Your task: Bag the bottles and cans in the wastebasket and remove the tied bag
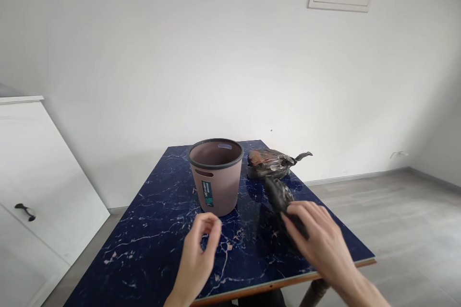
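My right hand (317,230) grips a dark, crumpled black plastic bag (279,196), partly smeared by motion, over the right side of the table. Past it lies a full, tied black plastic bag (268,163) with its twisted end pointing right. A pinkish-brown trash can (221,192) stands upright at the middle of the table, with a dark rim, slot handles and a teal label. In front of the can, my left hand (200,249) is closed in a pinch, thumb against forefinger, and nothing shows between them. Its fingertips are close to the can's base.
The table (151,230) has a dark blue marbled top and a wooden front edge. On the left is a white cabinet (39,192) with a black handle. A pale wall rises behind, and grey floor (389,220) extends to the right.
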Demonstrator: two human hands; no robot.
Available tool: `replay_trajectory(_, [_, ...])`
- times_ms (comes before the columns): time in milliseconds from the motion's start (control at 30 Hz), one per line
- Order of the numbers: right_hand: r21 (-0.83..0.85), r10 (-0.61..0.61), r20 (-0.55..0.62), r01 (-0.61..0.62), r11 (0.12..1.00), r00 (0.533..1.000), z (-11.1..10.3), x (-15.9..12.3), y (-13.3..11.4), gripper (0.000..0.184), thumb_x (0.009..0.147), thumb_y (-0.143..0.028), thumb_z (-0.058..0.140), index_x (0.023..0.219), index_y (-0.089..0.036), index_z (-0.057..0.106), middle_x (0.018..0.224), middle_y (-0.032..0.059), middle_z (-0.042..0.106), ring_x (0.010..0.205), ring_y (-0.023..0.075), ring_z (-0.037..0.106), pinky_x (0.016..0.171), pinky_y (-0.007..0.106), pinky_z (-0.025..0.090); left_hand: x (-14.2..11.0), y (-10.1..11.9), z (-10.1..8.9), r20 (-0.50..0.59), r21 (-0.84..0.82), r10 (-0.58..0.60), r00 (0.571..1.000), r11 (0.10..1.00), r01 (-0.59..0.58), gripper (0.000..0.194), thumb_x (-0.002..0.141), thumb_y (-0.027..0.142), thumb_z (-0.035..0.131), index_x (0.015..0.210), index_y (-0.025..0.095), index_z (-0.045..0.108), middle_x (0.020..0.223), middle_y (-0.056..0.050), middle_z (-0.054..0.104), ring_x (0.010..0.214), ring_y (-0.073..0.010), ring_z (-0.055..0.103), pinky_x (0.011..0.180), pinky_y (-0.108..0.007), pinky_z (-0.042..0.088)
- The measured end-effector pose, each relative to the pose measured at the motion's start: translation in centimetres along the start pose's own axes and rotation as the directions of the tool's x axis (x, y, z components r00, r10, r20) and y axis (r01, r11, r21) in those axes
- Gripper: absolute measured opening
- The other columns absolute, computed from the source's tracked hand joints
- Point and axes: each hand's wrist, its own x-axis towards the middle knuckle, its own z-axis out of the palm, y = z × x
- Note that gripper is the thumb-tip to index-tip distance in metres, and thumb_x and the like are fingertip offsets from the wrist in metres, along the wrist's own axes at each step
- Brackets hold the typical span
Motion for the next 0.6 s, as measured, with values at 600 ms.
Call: replay_trajectory(600, [0.323, 0.002, 0.253, -0.087, 0.943, 0.967, 1.3, -6.1, -7.9, 0.017, 0.093, -0.011, 0.057, 0.099, -0.026, 0.053, 0.086, 0.0013, 0.065, 0.074, 0.0205, 0.061, 0.067, 0.032, 0.052, 1.6, 3.0, 0.1, 0.010, -0.201, -0.175, 0.984, 0.964, 0.174, 0.056, 0.094, 0.080, 0.058, 0.083, 0.025, 0.061, 0.061, -0.001, 0.064, 0.057, -0.0228, 0.065, 0.054, -0.031, 0.053])
